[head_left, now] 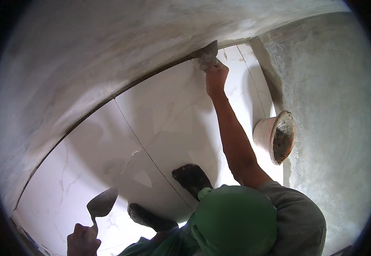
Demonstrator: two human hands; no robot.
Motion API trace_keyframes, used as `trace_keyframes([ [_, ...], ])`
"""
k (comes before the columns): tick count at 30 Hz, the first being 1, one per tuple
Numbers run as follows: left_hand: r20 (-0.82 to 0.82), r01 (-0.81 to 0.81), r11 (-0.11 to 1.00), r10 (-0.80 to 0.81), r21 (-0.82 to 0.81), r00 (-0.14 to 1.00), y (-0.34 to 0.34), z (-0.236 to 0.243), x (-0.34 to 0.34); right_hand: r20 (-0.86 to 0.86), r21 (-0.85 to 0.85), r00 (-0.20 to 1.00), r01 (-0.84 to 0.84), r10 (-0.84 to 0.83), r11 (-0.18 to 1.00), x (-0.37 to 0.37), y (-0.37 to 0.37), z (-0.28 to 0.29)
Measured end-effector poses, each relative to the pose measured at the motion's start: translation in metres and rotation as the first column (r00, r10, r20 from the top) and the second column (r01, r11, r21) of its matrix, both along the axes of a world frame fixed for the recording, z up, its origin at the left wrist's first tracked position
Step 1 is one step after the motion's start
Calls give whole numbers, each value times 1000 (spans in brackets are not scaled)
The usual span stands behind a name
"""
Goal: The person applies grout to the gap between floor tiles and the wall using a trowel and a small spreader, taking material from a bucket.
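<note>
— White, marble-veined floor tiles [108, 153] fill the middle, correct? What borders them?

— Yes. Thin dark joint lines split the tiles. A grey plastered wall [87, 55] curves along their far edge, and a rough cement strip [334, 128] runs down the right side.

— Where are the hands?

— The right hand [216, 77] is stretched far out on a bare forearm, closed around the handle of a mortar-smeared flat blade [207, 54]. That blade sits right in the seam where the tiles meet the wall, touching both.

— And the other one?

— The left hand [83, 241] is low at the bottom left, fist wrapped round the handle of a pointed trowel [102, 204]. The trowel's blade stands up above the tiles, tilted, and looks dark and mostly bare. Whether it touches the floor I cannot tell.

— Anything close to the reaching arm?

— A pale bucket [265, 134] stands just right of the forearm, at the border between the tiles and the cement strip. Dark grey mortar [284, 143] lies inside it.

— What else shows?

— A green cap [236, 222] and a grey shirt shoulder [300, 217] fill the lower edge. Two dark, dusty feet [192, 177] rest on the tiles between the two hands, one ahead of the other, near a long diagonal joint line.
</note>
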State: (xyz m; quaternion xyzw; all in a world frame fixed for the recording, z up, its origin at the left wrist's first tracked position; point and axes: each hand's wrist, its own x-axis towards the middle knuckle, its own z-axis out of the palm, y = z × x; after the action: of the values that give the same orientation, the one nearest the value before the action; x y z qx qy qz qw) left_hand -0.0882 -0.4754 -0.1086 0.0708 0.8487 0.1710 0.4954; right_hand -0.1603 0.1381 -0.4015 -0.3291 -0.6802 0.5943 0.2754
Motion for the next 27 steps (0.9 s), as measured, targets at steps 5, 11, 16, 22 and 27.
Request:
trace_keyframes([
  [5,-6,13,1000,-13,23,1000,9,-2,-2,52,125,998,-33,27,992,3,-24,-2],
  [11,-100,-53,997,59,61,993,25,-20,2,82,16,961,-268,266,963,37,-56,22],
  [16,116,-342,886,322,313,940,58,-55,-5,-287,-578,908,-418,304,701,74,-89,76],
  [22,402,-621,708,488,337,775,114,-95,-14,-314,-480,849,-528,425,700,110,-141,131],
  [27,503,-696,584,489,418,713,126,-86,-15,111,71,800,-598,590,798,121,-178,138],
])
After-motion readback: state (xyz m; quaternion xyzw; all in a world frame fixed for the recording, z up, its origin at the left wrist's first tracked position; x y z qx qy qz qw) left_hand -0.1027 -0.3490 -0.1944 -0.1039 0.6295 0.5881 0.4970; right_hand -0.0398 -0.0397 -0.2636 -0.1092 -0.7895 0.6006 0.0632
